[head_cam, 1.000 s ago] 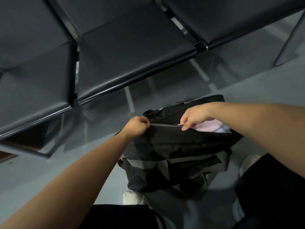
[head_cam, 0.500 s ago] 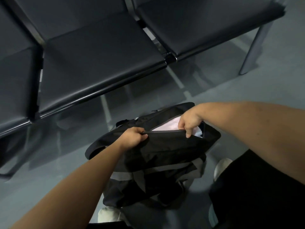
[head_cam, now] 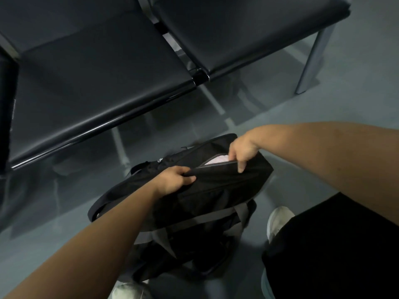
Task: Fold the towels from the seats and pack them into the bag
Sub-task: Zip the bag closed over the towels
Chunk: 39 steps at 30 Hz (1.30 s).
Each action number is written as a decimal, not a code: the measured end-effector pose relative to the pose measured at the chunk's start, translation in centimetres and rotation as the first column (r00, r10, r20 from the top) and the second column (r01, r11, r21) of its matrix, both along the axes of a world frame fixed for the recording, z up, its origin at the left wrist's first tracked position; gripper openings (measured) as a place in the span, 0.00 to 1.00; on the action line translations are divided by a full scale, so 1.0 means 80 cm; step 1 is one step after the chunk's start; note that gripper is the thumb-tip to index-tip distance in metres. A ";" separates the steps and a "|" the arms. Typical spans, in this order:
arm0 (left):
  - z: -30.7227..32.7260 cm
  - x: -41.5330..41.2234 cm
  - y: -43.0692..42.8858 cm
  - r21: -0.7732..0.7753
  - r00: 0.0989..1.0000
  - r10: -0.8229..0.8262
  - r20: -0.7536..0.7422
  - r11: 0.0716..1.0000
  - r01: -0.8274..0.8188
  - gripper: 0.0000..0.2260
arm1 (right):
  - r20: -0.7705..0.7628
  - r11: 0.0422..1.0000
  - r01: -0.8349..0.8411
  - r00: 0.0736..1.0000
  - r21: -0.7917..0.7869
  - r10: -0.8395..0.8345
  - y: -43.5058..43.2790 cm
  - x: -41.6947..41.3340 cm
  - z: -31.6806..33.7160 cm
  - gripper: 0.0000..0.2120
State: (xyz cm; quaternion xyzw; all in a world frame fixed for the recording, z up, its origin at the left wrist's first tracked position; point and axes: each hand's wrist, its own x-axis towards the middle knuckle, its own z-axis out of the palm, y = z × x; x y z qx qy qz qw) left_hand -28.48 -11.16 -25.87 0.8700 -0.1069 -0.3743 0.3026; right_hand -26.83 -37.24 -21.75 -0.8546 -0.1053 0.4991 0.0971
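Fingers (head_cam: 240, 166) of the right hand (head_cam: 243, 148) are pinching the bag (head_cam: 216, 195) at its open edge, left hand (head_cam: 172, 180) gripping farther left, opening stretching between them.

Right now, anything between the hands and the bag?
Nothing visible. The left hand grips the bag at its opening, the right hand pinches the bag's edge by the zipper, and the pink towel already lies inside.

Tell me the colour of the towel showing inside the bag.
Pale pink towel, seen in the head view.
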 end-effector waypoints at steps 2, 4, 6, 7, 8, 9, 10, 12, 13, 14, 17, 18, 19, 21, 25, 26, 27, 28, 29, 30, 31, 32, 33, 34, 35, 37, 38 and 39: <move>0.001 0.003 -0.003 0.034 0.999 -0.008 -0.032 0.999 0.009 0.06 | 0.059 0.995 -0.078 0.995 -0.068 0.082 -0.012 0.004 0.006 0.03; 0.014 0.007 -0.010 0.041 0.999 0.013 -0.047 0.999 -0.011 0.13 | 0.134 0.998 -0.051 0.989 -0.029 0.055 -0.022 0.015 0.013 0.07; 0.025 0.011 -0.019 -0.003 0.996 0.069 -0.061 0.998 -0.069 0.25 | 0.178 0.999 -0.036 0.983 0.028 0.031 -0.020 0.026 0.019 0.08; 0.030 0.014 -0.026 -0.019 0.996 0.073 -0.050 0.997 -0.074 0.27 | 0.193 0.998 -0.033 0.981 0.054 0.022 -0.016 0.033 0.019 0.09; 0.030 0.019 -0.033 -0.014 0.999 0.052 -0.018 0.999 -0.052 0.25 | 0.198 0.997 -0.035 0.980 0.071 0.020 -0.011 0.040 0.018 0.09; 0.034 0.020 -0.040 0.001 1.000 0.013 0.028 1.000 -0.013 0.18 | 0.193 0.997 -0.040 0.981 0.073 0.025 -0.007 0.046 0.017 0.10; 0.033 0.024 -0.046 0.003 0.997 -0.019 0.074 1.000 0.018 0.16 | 0.180 0.996 -0.040 0.983 0.080 0.025 -0.003 0.053 0.015 0.10; 0.031 0.031 -0.053 0.013 0.994 -0.044 0.103 0.999 0.043 0.17 | 0.122 0.995 -0.004 0.992 0.099 -0.008 -0.001 0.065 0.010 0.10; 0.027 0.037 -0.054 0.015 0.994 -0.056 0.092 0.998 0.055 0.16 | 0.092 0.994 0.011 0.995 0.109 -0.022 -0.002 0.071 0.007 0.11; 0.026 0.041 -0.054 0.004 0.995 -0.079 0.060 0.997 0.079 0.15 | 0.062 0.993 0.017 0.998 0.114 -0.024 -0.002 0.077 0.002 0.12; 0.019 0.058 -0.058 -0.040 0.991 -0.132 -0.003 0.990 0.132 0.17 | -0.004 0.993 0.011 1.000 0.121 -0.010 -0.002 0.088 -0.009 0.10; 0.014 0.064 -0.061 -0.039 0.990 -0.143 -0.015 0.989 0.142 0.16 | -0.020 0.991 0.017 1.000 0.129 -0.015 0.000 0.092 -0.011 0.09; 0.012 0.071 -0.061 -0.027 0.989 -0.147 -0.026 0.989 0.146 0.15 | -0.029 0.990 0.034 0.999 0.140 -0.030 0.003 0.096 -0.010 0.09; 0.009 0.079 -0.062 -0.029 0.987 -0.130 -0.096 0.991 0.127 0.11 | -0.038 0.986 0.049 0.998 0.156 -0.044 0.012 0.100 -0.005 0.10; 0.026 0.089 -0.065 -0.019 0.989 -0.025 -0.146 1.000 0.022 0.08 | 0.085 0.983 -0.010 0.996 0.186 -0.006 0.026 0.108 0.004 0.12; 0.025 0.093 -0.060 -0.018 0.989 0.012 -0.145 1.000 -0.014 0.10 | 0.099 0.978 -0.006 0.995 0.210 -0.016 0.027 0.108 0.002 0.13; 0.026 0.096 -0.057 -0.028 0.988 0.014 -0.156 0.999 -0.018 0.07 | 0.106 0.973 0.004 0.994 0.231 -0.029 0.028 0.106 0.000 0.13; 0.024 0.096 -0.053 -0.054 0.985 -0.002 -0.174 0.999 -0.007 0.09 | 0.110 0.969 0.010 0.993 0.246 -0.038 0.028 0.104 -0.004 0.14; 0.022 0.095 -0.050 -0.066 0.983 -0.023 -0.184 0.998 0.011 0.11 | 0.113 0.966 0.019 0.992 0.258 -0.049 0.029 0.100 -0.008 0.15; 0.016 0.092 -0.049 -0.065 0.984 -0.031 -0.174 0.998 0.020 0.11 | 0.124 0.964 0.028 0.990 0.264 -0.063 0.029 0.097 -0.012 0.15; 0.012 0.089 -0.049 -0.055 0.991 -0.039 -0.130 0.998 0.032 0.12 | 0.143 0.961 0.037 0.987 0.274 -0.079 0.029 0.094 -0.016 0.14; 0.007 0.084 -0.051 -0.053 0.997 -0.050 -0.062 0.998 0.046 0.13 | 0.168 0.958 0.047 0.981 0.284 -0.098 0.030 0.092 -0.019 0.12; 0.003 0.077 -0.055 -0.050 0.998 -0.065 0.019 0.997 0.066 0.13 | 0.202 0.954 0.056 0.972 0.293 -0.119 0.032 0.087 -0.021 0.09; 0.001 0.073 -0.059 -0.045 0.993 -0.080 0.088 0.995 0.084 0.12 | 0.232 0.951 0.072 0.962 0.300 -0.146 0.034 0.083 -0.023 0.06; 0.003 0.067 -0.063 -0.035 0.987 -0.090 0.134 0.995 0.095 0.12 | 0.261 0.947 0.089 0.950 0.309 -0.174 0.034 0.077 -0.024 0.04; 0.003 0.064 -0.066 -0.013 0.983 -0.083 0.166 0.996 0.086 0.12 | 0.304 0.936 0.116 0.926 0.333 -0.223 0.034 0.067 -0.028 0.04; 0.004 0.064 -0.068 0.001 0.983 -0.075 0.166 0.997 0.076 0.13 | 0.310 0.927 0.131 0.918 0.351 -0.246 0.030 0.063 -0.029 0.04; 0.005 0.064 -0.069 0.021 0.985 -0.065 0.157 0.998 0.063 0.13 | 0.302 0.916 0.146 0.914 0.372 -0.269 0.024 0.060 -0.030 0.03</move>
